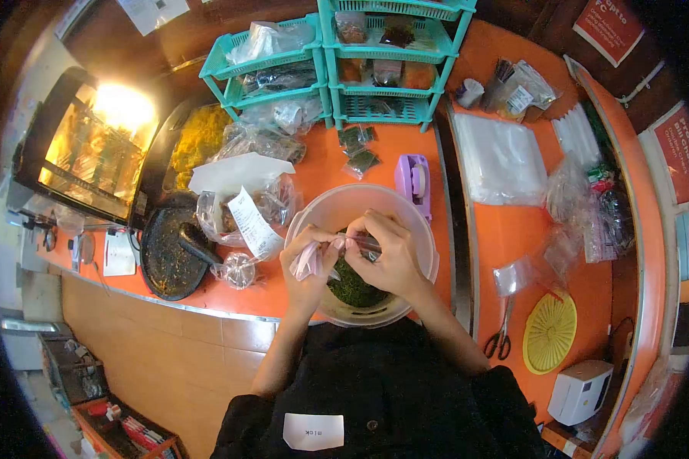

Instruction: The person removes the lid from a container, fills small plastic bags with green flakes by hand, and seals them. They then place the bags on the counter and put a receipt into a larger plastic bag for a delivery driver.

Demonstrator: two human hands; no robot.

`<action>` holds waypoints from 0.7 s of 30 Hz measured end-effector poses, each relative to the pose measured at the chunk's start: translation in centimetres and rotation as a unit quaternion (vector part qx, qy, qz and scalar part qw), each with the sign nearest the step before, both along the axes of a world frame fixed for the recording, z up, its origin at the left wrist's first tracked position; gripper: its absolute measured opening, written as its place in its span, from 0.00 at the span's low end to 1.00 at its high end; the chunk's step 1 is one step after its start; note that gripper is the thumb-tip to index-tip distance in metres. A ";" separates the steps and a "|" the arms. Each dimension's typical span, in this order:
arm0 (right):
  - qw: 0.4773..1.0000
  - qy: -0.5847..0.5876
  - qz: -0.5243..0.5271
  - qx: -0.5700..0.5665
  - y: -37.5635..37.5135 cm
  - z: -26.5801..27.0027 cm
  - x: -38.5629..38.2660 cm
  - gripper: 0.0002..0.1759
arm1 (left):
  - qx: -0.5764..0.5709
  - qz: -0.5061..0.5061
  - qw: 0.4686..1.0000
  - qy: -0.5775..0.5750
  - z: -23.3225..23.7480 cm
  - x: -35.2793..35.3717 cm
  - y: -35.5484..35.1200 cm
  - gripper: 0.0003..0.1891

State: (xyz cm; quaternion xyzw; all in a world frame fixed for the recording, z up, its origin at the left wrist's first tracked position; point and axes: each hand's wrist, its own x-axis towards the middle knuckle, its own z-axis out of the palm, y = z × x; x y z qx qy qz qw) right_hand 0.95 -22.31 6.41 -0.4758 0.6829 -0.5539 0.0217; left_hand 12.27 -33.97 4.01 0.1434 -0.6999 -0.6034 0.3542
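Observation:
A round translucent tub point(423, 287) holding a dark green chopped or leafy mass point(352, 284) stands in front of my body. Over its opening, my left hand point(311, 256) is closed round some thin pinkish-white plastic bags point(308, 261). My right hand point(386, 256) pinches a small clear plastic bag point(367, 242), and the fingertips of both hands meet at its edge. Behind the tub, two small clear packets with green contents point(361, 161) lie on the orange table point(314, 172). Just behind it to the right is a purple tape dispenser point(413, 180).
Left of the tub are bagged goods with a receipt point(253, 226) and a black stone mortar point(168, 264). Teal racks point(375, 52) rise behind. The right-hand table has plastic bags point(501, 161), scissors point(500, 340), a yellow basket point(550, 333) and a white device point(580, 392).

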 end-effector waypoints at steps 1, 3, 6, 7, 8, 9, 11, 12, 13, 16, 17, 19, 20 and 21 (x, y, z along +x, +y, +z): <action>1.000 0.019 0.001 0.003 0.0 -0.3 -0.1 0.07 | 0.003 -0.007 1.000 -0.001 0.0 0.1 0.0 0.02; 0.998 0.058 0.003 0.010 -0.1 -0.8 -0.5 0.07 | 0.060 -0.004 0.998 -0.011 -0.4 0.3 0.3 0.02; 0.999 -0.028 0.016 -0.001 0.2 -0.5 -0.4 0.08 | 0.120 0.023 0.992 -0.010 -0.2 0.3 0.4 0.02; 0.999 -0.052 0.010 0.008 0.4 -0.3 -0.4 0.08 | 0.135 0.037 0.990 -0.006 -0.1 0.2 0.4 0.02; 0.997 -0.076 0.005 0.018 0.8 0.0 -0.4 0.07 | 0.131 0.037 0.991 -0.002 -0.2 0.2 0.2 0.02; 0.995 -0.100 -0.001 0.027 1.2 0.1 -0.6 0.07 | 0.127 0.037 0.991 0.003 -0.2 0.2 -0.1 0.03; 0.995 -0.080 0.010 0.061 1.6 -0.1 -1.1 0.06 | 0.117 0.037 0.992 0.001 -0.4 0.2 -0.4 0.03; 0.994 -0.081 0.012 0.069 1.7 -0.2 -1.1 0.06 | 0.112 0.037 0.993 -0.005 -0.6 0.2 -0.4 0.03; 0.994 -0.082 0.013 0.077 1.8 -0.2 -1.1 0.06 | 0.106 0.037 0.994 -0.010 -0.7 0.2 -0.5 0.03; 0.998 -0.036 0.013 0.057 1.7 -0.2 -1.3 0.06 | 0.120 0.029 0.992 -0.020 -0.2 0.3 -0.6 0.03; 0.997 -0.046 0.020 0.062 1.7 -0.2 -1.2 0.05 | 0.122 0.026 0.992 -0.021 -0.2 0.4 -0.6 0.03; 0.995 -0.064 0.034 0.071 1.6 0.0 -1.1 0.05 | 0.124 0.020 0.992 -0.023 -0.2 0.5 -0.7 0.03; 0.995 -0.070 0.033 0.062 1.5 0.1 -1.0 0.05 | 0.126 0.023 0.992 -0.021 -0.2 0.5 -0.8 0.03; 0.995 -0.076 0.031 0.052 1.4 0.2 -0.9 0.04 | 0.127 0.026 0.991 -0.019 -0.2 0.5 -0.8 0.03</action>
